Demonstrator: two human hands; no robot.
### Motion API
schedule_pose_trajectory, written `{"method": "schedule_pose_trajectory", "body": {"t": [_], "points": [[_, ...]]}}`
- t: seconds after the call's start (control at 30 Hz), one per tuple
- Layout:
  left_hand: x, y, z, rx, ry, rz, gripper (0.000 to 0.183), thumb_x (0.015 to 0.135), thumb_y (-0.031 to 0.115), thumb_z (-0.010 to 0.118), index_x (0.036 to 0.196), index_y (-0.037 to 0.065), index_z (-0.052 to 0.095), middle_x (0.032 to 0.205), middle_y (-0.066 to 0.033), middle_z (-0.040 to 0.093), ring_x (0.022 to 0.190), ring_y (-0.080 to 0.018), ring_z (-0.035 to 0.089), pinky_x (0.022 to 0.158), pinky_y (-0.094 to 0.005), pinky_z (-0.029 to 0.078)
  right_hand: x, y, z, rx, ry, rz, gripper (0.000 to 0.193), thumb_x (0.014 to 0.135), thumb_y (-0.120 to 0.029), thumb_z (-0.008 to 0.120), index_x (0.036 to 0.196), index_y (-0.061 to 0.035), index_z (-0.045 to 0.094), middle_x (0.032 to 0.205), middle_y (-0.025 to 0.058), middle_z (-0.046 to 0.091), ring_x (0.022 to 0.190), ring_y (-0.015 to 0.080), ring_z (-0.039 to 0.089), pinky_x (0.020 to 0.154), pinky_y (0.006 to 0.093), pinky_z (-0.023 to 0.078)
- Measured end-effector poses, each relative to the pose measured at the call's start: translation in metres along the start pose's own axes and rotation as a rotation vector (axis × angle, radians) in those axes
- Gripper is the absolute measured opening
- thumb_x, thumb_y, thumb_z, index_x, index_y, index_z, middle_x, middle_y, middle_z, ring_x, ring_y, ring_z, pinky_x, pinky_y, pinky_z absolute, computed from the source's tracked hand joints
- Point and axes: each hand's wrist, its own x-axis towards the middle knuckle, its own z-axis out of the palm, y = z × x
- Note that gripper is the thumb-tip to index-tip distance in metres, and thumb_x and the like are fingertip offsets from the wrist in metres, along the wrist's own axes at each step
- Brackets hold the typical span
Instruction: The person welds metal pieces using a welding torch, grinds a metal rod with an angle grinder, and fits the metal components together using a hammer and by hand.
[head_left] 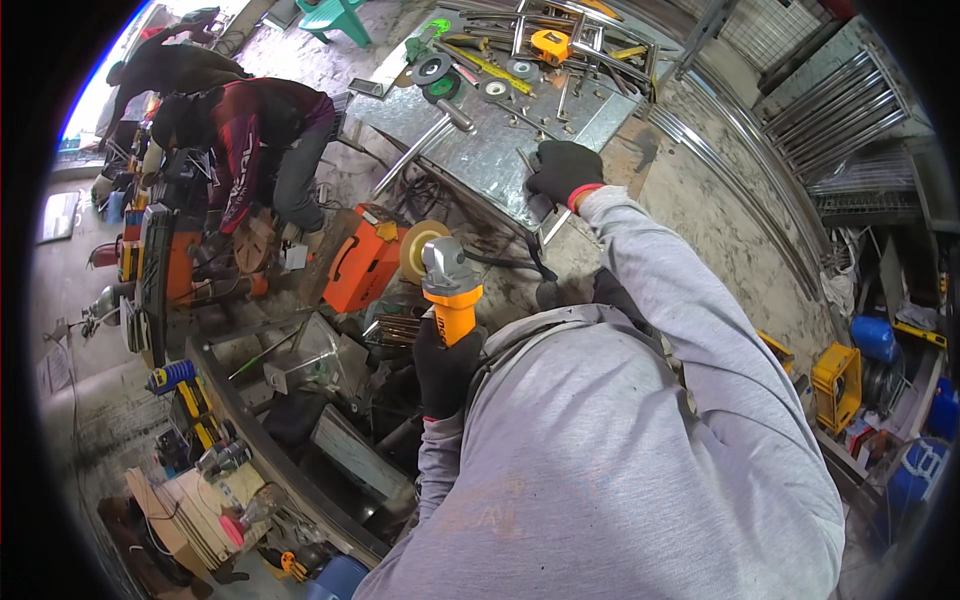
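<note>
While the L grip [448,368] is wrapped round an angle grinder [455,300], w/ its disc [420,252] ahead of that grip, the R grip [565,172] is at the bench [480,165] edge, fingers curled; can't tell if it has the thin metal piece [524,158] beside it. Main risk, prob.: if the motor's live, an inward wrist roll or a tug from the black cable [500,263] could bring the disc to the shirt [590,430]. Containers: yellow crate [838,388], well R of both grips, contents unclear; blue container [873,338] nr it, inside hidden.
</note>
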Motion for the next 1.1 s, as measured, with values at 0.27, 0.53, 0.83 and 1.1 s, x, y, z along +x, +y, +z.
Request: {"method": "schedule_pose_trajectory", "body": {"t": [0.27,0.53,0.83,1.1], "points": [[0.000,-0.007,0.000,-0.014,0.018,0.013,0.029,0.087,0.007,0.079,0.111,-0.001,0.066,0.092,-0.0046,0.072,0.080,-0.0135,0.067,0.074,-0.0320,0.054,-0.001,-0.002,0.025,0.021,0.068,-0.008,0.027,0.087,-0.025,0.067,0.106,-0.0092,0.074,0.109,0.0188,0.078,0.101,0.0401,0.076,0.086,0.0518,0.059],[0.005,-0.007,-0.001,-0.030,0.007,-0.024,0.028,0.088,0.005,0.078,0.113,0.000,0.066,0.094,-0.0047,0.072,0.081,-0.0131,0.068,0.075,-0.0318,0.055,-0.046,0.042,0.008,0.631,-0.236,-0.059,0.033,0.086,-0.034,0.076,0.095,-0.0025,0.078,0.079,0.0114,0.072,0.072,0.0201,0.063,0.072,0.0399,0.051],[0.012,-0.001,0.004,-0.018,-0.030,-0.053,0.029,0.088,0.005,0.077,0.113,0.000,0.065,0.095,-0.0038,0.071,0.081,-0.0118,0.067,0.074,-0.0301,0.054,-0.078,0.037,0.003,0.800,-0.169,-0.035,0.032,0.092,-0.029,0.071,0.081,0.0015,0.068,0.067,0.0101,0.064,0.061,0.0171,0.058,0.063,0.0383,0.048],[0.012,-0.003,0.004,-0.031,-0.062,-0.066,0.031,0.088,0.006,0.078,0.115,0.000,0.065,0.096,-0.0027,0.071,0.080,-0.0105,0.066,0.074,-0.0293,0.054,-0.098,0.020,-0.017,0.779,0.033,-0.067,0.037,0.088,-0.032,0.079,0.080,0.0013,0.067,0.063,0.0104,0.058,0.059,0.0186,0.053,0.062,0.0408,0.046]]}}
